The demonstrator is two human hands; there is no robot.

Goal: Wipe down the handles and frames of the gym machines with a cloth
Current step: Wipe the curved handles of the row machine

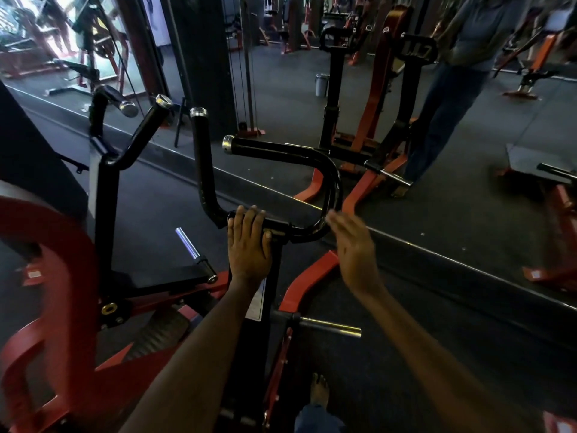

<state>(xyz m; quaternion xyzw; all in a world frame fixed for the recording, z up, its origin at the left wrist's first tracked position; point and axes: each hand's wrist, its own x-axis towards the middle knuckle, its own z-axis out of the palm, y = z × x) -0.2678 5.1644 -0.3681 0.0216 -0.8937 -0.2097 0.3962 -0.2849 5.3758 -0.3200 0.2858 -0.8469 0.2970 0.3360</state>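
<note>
The left hand (249, 242) grips the black handlebar (282, 228) at its junction; the right hand (354, 246), open and blurred, hovers beside the bend. No cloth shows, possibly hidden; fetch one, then wipe outward along the bar.

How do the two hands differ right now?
The left hand rests on the black handlebar, fingers curled over it; the right hand hangs open beside the bar's bend, touching nothing. The left looks sharp, the right blurred. Neither holds a cloth.
</note>
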